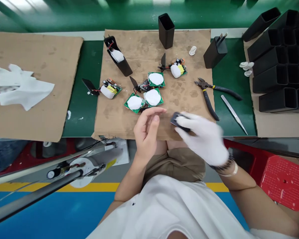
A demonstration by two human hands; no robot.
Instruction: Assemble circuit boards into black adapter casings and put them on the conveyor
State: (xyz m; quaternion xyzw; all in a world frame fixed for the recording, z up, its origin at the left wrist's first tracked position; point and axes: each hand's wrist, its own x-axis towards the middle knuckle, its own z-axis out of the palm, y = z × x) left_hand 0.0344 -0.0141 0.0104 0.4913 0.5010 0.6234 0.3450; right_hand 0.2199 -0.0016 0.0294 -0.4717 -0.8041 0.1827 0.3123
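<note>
My right hand (204, 137), in a white glove and slightly blurred, grips a small black plastic case (174, 119) at the front of the cardboard sheet. Most of the case is hidden by the fingers. My left hand (147, 131) is bare, its fingers loosely curved and thumb apart, with nothing in it. Just beyond it lie green circuit boards topped with white paste (152, 97). Two circuit assemblies with wired black end caps, one at left (110, 89) and one at right (178, 69), also lie on the cardboard. A part-filled black charger case (121, 59) leans behind them.
An open black case (166, 31) and a charger with prongs (215, 51) stand at the back. Cutting pliers (207, 87) and tweezers (233, 114) lie at right, near stacked black cases (271, 79). White cloth (22, 84) lies at left; a red stool (285, 182) stands below right.
</note>
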